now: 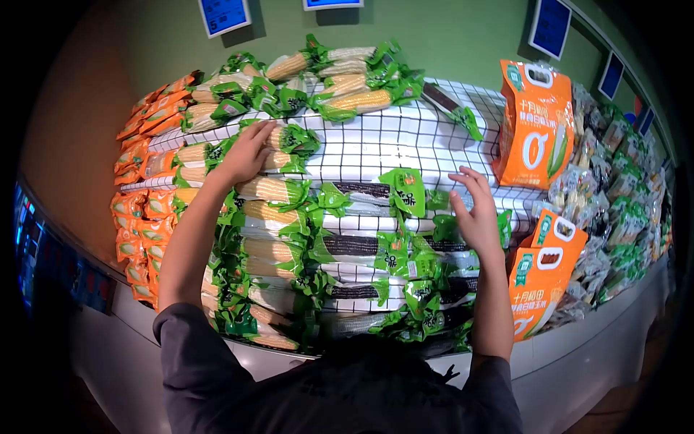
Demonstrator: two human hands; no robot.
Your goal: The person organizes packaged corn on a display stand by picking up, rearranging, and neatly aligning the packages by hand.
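Note:
My left hand (247, 153) lies with fingers stretched out at the left end of a packaged yellow corn cob (278, 137) in a green-ended clear wrapper. Below that hand are more wrapped yellow cobs (271, 189) stacked in a column. My right hand (475, 211) is open, thumb and fingers apart, with nothing in it. It hovers over or beside wrapped black corn cobs (441, 244); whether it touches them I cannot tell. Another black corn pack (365, 192) with a green label lies between my hands on the checkered white cloth (405, 141).
Orange corn bags (535, 134) with handle holes stand at right, beside clear and green packs (622, 188). Small orange packs (141, 217) line the left side. More wrapped cobs (358, 101) lie along the back, near the green wall (289, 32) with blue-screened price tags (224, 14).

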